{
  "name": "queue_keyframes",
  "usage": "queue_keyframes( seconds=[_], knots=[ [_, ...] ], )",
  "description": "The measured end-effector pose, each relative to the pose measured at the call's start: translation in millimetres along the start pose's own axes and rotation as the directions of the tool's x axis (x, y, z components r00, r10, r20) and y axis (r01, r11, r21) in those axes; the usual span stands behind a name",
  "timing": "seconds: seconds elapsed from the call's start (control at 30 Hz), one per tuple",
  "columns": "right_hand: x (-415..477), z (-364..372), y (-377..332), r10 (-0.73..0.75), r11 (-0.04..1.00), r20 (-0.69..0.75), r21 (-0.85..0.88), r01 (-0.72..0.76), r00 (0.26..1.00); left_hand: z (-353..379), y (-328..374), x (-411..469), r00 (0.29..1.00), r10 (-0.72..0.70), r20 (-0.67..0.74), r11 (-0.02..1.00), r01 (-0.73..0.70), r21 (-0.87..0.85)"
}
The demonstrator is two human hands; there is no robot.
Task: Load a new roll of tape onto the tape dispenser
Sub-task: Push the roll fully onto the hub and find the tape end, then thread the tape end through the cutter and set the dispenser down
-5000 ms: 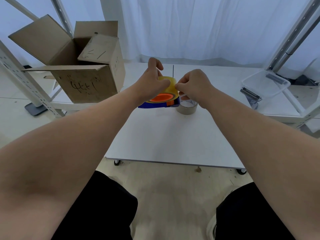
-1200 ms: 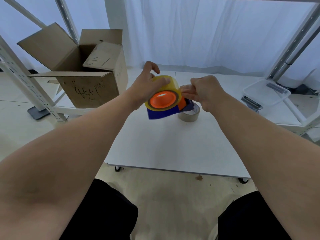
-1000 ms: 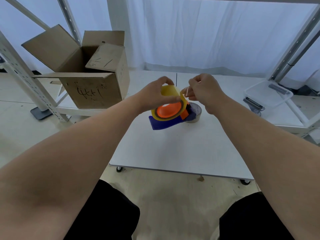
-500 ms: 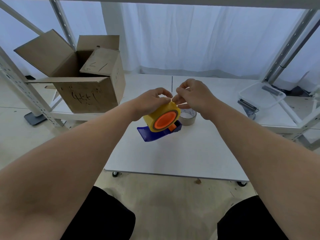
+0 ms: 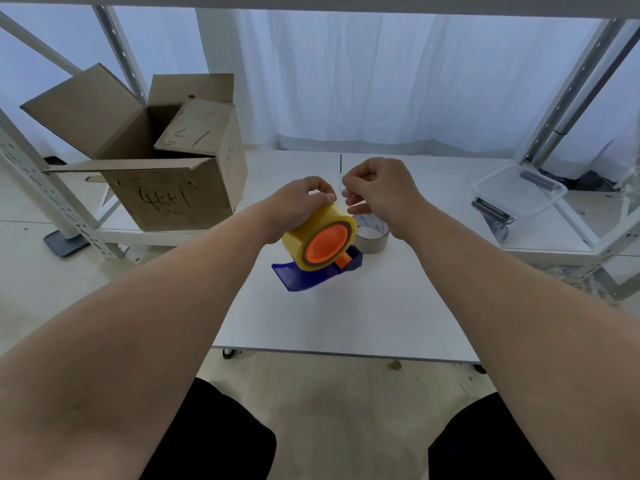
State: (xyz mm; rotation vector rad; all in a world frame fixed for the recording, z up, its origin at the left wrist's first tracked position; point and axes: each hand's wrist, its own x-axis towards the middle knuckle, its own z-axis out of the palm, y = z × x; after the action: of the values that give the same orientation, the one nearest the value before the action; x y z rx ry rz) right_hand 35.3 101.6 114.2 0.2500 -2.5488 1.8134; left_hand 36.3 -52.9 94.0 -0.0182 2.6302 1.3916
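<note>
A yellow roll of tape (image 5: 311,223) sits on the orange hub (image 5: 327,244) of the blue tape dispenser (image 5: 311,277), held in the air over the white table (image 5: 346,317). My left hand (image 5: 301,206) grips the top of the roll. My right hand (image 5: 377,188) pinches the thin clear free end of the tape just right of the roll's top, a short way off the roll. The dispenser's blue body points toward me, below the roll.
A nearly used-up brownish tape roll (image 5: 372,237) lies flat on the table behind the dispenser. An open cardboard box (image 5: 162,168) stands at the left. At the right, a clear plastic tray (image 5: 519,192) sits beside a dark metal clip (image 5: 491,211). Metal rack posts flank both sides.
The dispenser with its roll has tilted so the orange hub faces me more squarely. My right hand has drawn the tape end slightly up and away from the roll.
</note>
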Motion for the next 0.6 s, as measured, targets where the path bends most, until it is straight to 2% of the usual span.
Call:
queue_keyframes(
  seconds=[0.17,0.3,0.4,0.5,0.6],
  knots=[
    [4,-7,4,0.055,0.989,0.000,0.134,-0.055,0.998,2,-2,4,1.000,-0.001,-0.001,0.999,0.001,0.039],
    [4,-6,5,0.176,0.958,0.062,0.219,-0.186,0.982,2,-2,7,0.994,0.009,-0.106,1.000,-0.010,-0.005],
    [9,-5,6,0.223,0.932,-0.035,0.300,-0.203,0.974,-3,-1,7,0.963,-0.034,-0.267,0.989,-0.006,-0.148],
    [13,-6,16,0.283,0.955,-0.168,0.137,-0.261,0.944,-12,6,5,0.936,-0.047,-0.348,0.941,-0.076,-0.330],
    [10,-6,23,0.438,0.897,-0.071,0.091,-0.432,0.896,-20,15,2,0.940,-0.060,-0.337,0.831,-0.140,-0.539]
  ],
)
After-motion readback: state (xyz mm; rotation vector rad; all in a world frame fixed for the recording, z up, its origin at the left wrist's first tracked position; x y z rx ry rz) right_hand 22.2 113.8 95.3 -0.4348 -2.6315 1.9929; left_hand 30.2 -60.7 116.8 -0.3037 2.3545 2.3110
